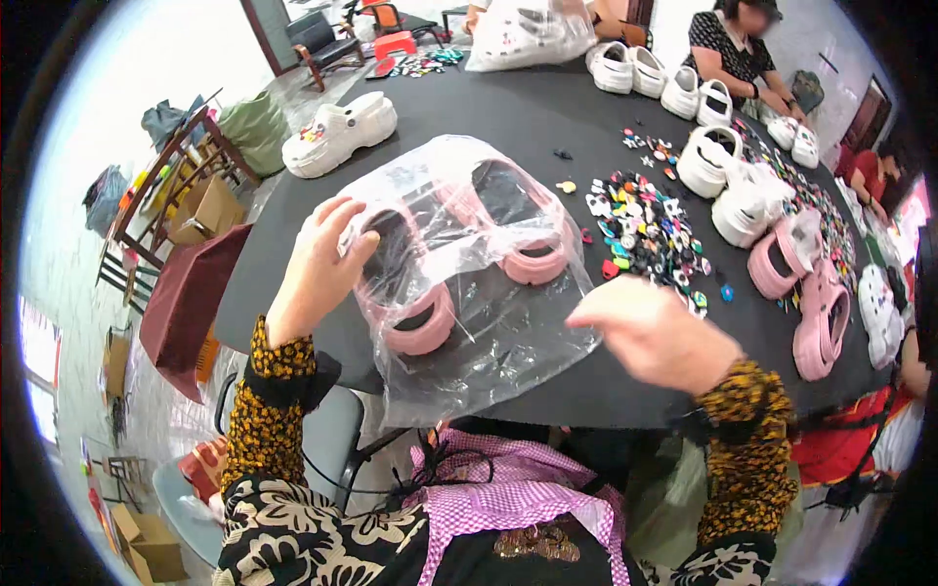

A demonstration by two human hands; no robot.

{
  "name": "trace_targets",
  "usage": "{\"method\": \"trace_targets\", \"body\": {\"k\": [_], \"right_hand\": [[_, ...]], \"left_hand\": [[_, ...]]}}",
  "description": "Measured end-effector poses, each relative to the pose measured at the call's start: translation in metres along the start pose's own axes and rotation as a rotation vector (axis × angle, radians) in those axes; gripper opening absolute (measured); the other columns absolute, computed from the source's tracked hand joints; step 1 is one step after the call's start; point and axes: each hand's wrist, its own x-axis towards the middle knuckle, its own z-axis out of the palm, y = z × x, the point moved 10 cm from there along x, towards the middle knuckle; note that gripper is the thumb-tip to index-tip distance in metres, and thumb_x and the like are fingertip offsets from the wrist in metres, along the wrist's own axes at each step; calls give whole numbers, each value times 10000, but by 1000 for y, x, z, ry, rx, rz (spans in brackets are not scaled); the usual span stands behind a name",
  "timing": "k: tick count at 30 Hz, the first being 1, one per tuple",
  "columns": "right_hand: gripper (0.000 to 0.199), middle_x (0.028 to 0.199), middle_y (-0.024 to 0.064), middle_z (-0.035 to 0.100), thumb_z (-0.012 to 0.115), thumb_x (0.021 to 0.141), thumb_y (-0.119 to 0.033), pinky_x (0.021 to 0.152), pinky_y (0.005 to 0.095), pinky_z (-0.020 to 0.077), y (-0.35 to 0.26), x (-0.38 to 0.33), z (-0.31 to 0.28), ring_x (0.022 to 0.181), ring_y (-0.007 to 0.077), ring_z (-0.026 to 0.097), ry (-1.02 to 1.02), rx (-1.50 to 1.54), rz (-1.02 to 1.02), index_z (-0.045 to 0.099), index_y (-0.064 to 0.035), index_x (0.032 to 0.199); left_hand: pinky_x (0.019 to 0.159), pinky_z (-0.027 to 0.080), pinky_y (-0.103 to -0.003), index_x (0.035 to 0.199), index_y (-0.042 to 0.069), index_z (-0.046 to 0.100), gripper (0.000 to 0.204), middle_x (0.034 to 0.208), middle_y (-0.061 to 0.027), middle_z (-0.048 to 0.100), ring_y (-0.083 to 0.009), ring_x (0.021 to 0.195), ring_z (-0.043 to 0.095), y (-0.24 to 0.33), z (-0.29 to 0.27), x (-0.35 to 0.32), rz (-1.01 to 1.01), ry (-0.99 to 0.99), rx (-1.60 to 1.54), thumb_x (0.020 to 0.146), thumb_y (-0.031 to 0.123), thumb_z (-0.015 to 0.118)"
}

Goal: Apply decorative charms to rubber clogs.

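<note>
A clear plastic bag (489, 332) lies on the black table (508, 107) in front of me with two pink clogs inside, one nearer me (415, 317) and one farther (532, 256). My left hand (318, 269) grips the bag and the nearer pink clog at its left side. My right hand (655, 332) hovers blurred over the table's near edge, right of the bag, fingers apart and holding nothing. A pile of small colourful shoe charms (650, 234) lies just beyond my right hand.
A white clog (337, 132) sits at the table's far left. More white clogs (723, 161) and pink clogs (816, 308) line the right side. A person in a dotted top (728, 49) sits across the table. Chairs and cardboard boxes (200, 210) stand to the left.
</note>
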Motion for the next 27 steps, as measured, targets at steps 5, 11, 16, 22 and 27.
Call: {"method": "trace_targets", "body": {"k": [5,11,16,22,27], "right_hand": [[397,1186,217,526,550,748,19,912,396,456,7,34,77,1043,356,551,-128,-93,-30,529,40,1143],[484,1235,269,479,529,741,43,961,427,422,13,76,84,1098,410,510,-10,-249,21,506,44,1224],[452,1248,240,503,571,801,-33,1017,452,342,19,101,82,1196,403,441,18,-471,67,512,11,1247],[454,1051,162,600,588,782,-49,892,425,396,30,99,104,998,331,553,-85,-564,92,525,-21,1230],[367,890,150,637,558,773,5,833,411,421,22,111,103,900,326,592,30,-456,152,624,-64,1127]], "left_hand": [[1013,388,-399,1192,25,570,499,1323,-192,483,-348,1218,472,10,3,-24,5,-176,-116,739,161,730],[917,387,-468,977,40,591,353,1210,-147,526,-328,1125,477,39,16,-49,239,-133,65,729,262,709],[854,447,-391,856,24,610,134,1071,-130,624,-293,980,585,13,13,-51,205,-35,-189,791,124,672],[718,480,-280,857,-21,607,106,929,-124,660,-167,789,602,-29,1,-51,-97,45,-555,875,83,616],[959,407,-373,1010,12,614,191,1194,-170,578,-297,1148,520,-30,-21,-83,-35,267,-351,860,130,632]]}}
